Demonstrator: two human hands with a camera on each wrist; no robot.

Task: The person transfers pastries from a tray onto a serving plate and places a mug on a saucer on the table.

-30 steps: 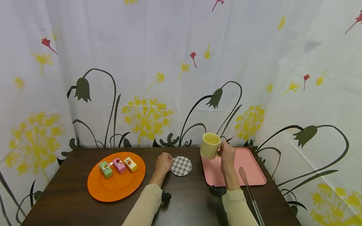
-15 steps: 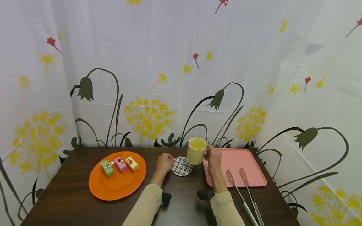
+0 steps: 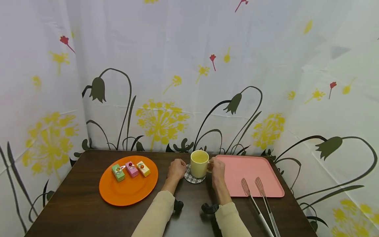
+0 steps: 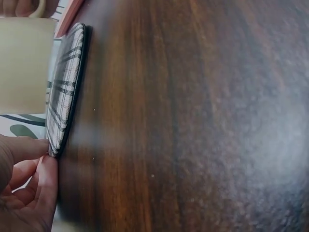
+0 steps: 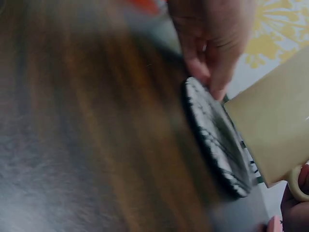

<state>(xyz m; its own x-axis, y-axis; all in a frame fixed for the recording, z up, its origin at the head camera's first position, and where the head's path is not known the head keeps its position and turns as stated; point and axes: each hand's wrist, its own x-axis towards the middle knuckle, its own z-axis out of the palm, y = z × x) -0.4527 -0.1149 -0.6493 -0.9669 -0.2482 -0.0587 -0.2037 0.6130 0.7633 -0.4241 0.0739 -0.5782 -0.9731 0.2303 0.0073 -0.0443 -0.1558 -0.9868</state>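
Observation:
A yellow mug (image 3: pixel 199 164) is upright over a round plaid coaster (image 3: pixel 192 179) in the head view. By its handle my right hand (image 3: pixel 218 171) grips the mug, on the mug's right side. My left hand (image 3: pixel 177 170) pinches the coaster's left edge between thumb and fingers, and the left wrist view shows those fingers (image 4: pixel 46 181) at the rim. The coaster lies on the dark table. Whether the mug's base (image 5: pixel 251 145) touches the coaster, I cannot tell.
An orange plate (image 3: pixel 127 196) at left bears green (image 3: pixel 118 173), pink (image 3: pixel 132 169) and yellow (image 3: pixel 143 169) cake-like blocks. At right is a pink tray (image 3: pixel 251 164), with slotted metal tongs (image 3: pixel 258 211) leaning over its front edge. A flowered curtain (image 3: pixel 165 49) hangs behind the dark table (image 3: pixel 88 214).
My right hand has carried the mug leftward from above the pink tray and down over the coaster. The left hand has stayed at the coaster's edge.

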